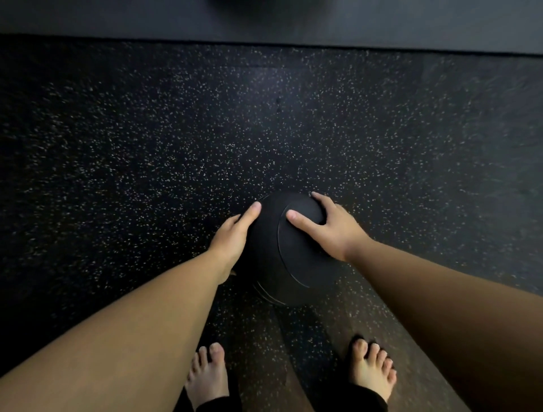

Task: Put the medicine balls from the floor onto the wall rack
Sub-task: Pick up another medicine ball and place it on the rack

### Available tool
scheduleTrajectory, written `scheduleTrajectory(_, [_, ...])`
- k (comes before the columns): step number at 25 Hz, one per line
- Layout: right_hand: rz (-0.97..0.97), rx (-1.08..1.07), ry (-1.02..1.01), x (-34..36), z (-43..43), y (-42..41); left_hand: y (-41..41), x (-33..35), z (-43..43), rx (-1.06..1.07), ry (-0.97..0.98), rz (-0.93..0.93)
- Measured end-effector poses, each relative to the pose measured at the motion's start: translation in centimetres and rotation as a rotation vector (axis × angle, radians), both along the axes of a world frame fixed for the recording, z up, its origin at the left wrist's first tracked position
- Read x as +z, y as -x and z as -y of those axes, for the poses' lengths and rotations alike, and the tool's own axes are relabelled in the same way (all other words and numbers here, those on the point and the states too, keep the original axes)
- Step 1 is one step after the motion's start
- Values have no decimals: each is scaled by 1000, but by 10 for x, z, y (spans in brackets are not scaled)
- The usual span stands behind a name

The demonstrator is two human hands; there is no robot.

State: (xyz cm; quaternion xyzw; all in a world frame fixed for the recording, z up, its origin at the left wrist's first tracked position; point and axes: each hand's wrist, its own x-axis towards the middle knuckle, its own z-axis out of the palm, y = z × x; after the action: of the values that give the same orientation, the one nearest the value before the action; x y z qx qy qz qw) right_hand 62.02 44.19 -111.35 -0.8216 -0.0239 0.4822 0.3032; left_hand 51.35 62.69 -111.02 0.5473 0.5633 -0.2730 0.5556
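A black medicine ball (289, 261) with a raised circular seam sits low in the middle of the view, just ahead of my bare feet. My left hand (235, 235) presses flat against its left side, fingers wrapped around the curve. My right hand (326, 226) lies spread over its upper right, thumb on the seam panel. Both hands grip the ball between them. Whether the ball rests on the floor or is just off it, I cannot tell. The wall rack is out of view.
Black speckled rubber floor (147, 147) stretches all around. A dark wall base (293, 23) runs across the top, with a dark rounded shape (249, 3) at the upper edge. My bare feet (208, 379) stand close below the ball.
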Motion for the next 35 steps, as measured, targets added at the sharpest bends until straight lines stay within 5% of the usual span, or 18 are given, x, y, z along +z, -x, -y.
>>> scheduleTrajectory(5, [17, -129, -6, -6, -8, 12, 3, -1, 1, 187, 144, -32])
scheduleTrajectory(12, [88, -132, -152, 27, -43, 9, 13, 23, -26, 285, -17, 98])
scheduleTrajectory(17, [149, -39, -279, 104, -141, -5, 15, 113, -112, 413, -139, 195])
scheduleTrajectory(24, [334, 208, -527, 366, -338, -10, 47, 367, -270, 618, -354, 451])
scheduleTrajectory(35, [641, 486, -1168, 977, -627, 179, 262, 970, -505, 917, -993, 830])
